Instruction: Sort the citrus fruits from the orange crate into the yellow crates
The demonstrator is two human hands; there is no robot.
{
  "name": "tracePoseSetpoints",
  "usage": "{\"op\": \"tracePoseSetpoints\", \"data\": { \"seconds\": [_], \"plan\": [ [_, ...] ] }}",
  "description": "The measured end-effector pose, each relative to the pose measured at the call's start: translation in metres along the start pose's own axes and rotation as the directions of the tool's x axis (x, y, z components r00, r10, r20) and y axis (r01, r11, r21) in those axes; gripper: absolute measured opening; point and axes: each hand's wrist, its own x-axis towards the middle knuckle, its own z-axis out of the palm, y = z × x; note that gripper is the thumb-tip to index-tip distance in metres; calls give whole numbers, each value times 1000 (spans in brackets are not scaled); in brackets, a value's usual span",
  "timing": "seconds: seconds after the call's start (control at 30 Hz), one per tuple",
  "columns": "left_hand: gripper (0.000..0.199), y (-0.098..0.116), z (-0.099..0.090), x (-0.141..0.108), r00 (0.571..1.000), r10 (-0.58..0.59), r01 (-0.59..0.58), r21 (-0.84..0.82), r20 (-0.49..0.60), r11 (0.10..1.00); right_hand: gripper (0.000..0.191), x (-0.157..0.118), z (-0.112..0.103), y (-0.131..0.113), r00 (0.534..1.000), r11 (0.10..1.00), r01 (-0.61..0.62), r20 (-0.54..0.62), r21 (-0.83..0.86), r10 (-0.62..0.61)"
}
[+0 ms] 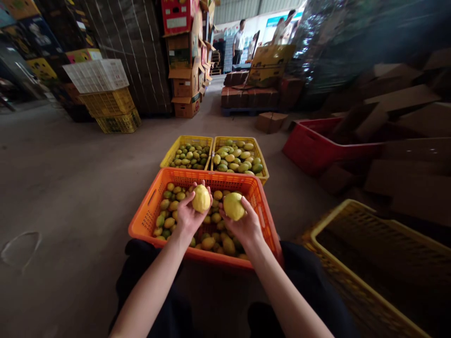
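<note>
My left hand (187, 218), palm up with its fingers curled, holds a yellow lemon (201, 199). Another lemon (233, 207), yellow with a greenish tint, rests in the grip of my right hand (248, 228). Both hands are side by side above an orange crate (143, 217), the two lemons a small gap apart. Inside that crate lie many yellow and green lemons (208, 243), partly hidden by my hands and wrists. Just beyond it stand a left yellow crate (169, 151) and a right yellow crate (261, 158), both filled with yellow-green fruit.
At the right front is a larger yellow crate (352, 206), with a red bin (306, 145) and cardboard boxes behind it. Stacked baskets (109, 101) stand at the far left. Tall box stacks (185, 84) and a loaded pallet (246, 98) are farther back, with people (238, 42) beyond.
</note>
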Motion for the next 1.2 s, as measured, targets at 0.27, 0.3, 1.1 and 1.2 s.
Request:
{"op": "tracePoseSetpoints", "data": {
  "seconds": [0.27,0.3,1.1,1.2],
  "plan": [
    [29,-4,-5,1,976,-153,153,-15,-153,988,25,-4,0,-1,989,997,-76,129,-5,75],
    [29,-4,-5,2,976,-128,127,-13,-179,992,27,-5,0,-2,984,997,-82,161,-9,83],
    [49,11,-3,-18,896,427,-363,752,121,550,51,-10,4,1,632,124,637,423,-761,-650],
    [47,16,-6,-22,864,456,-422,799,211,429,46,-7,-1,5,615,33,638,484,-769,-623]
  ]
}}
